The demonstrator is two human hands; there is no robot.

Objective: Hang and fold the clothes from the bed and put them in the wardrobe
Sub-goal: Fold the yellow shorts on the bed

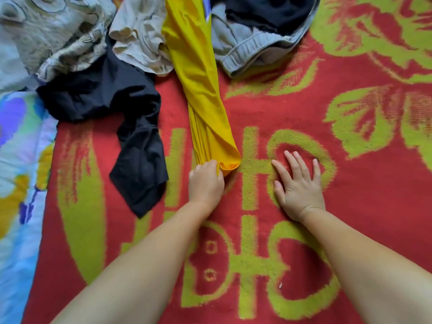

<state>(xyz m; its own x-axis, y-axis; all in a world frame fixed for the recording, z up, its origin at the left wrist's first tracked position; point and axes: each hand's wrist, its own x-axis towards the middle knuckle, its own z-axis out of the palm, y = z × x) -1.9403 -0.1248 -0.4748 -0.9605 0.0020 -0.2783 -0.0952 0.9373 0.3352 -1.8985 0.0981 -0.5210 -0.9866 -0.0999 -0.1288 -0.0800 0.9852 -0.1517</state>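
Head view, looking down on a bed covered by a red blanket with yellow-green floral and letter patterns; all positions below are given relative to this blanket. Left hand: fingers curled into a closed grip around the near end of a yellow garment, which is bunched into a long, twisted band. The band lies on the blanket's middle and runs away from the person to the far edge of the frame, where a small blue-and-white patch shows on it. Right hand: fingers straight and slightly spread, palm down, pressed flat on the blanket just right of the yellow garment's near end; it holds nothing. A black garment lies crumpled on the blanket's left part, beside the yellow band and apart from the left hand. A beige garment sits at the far side, partly over the black one and touching the yellow band. A grey garment with an elastic waistband lies at the far side, right of the yellow band, with dark cloth on top. Beyond the blanket's left edge lie a pale patterned sheet and grey-green embroidered fabric.
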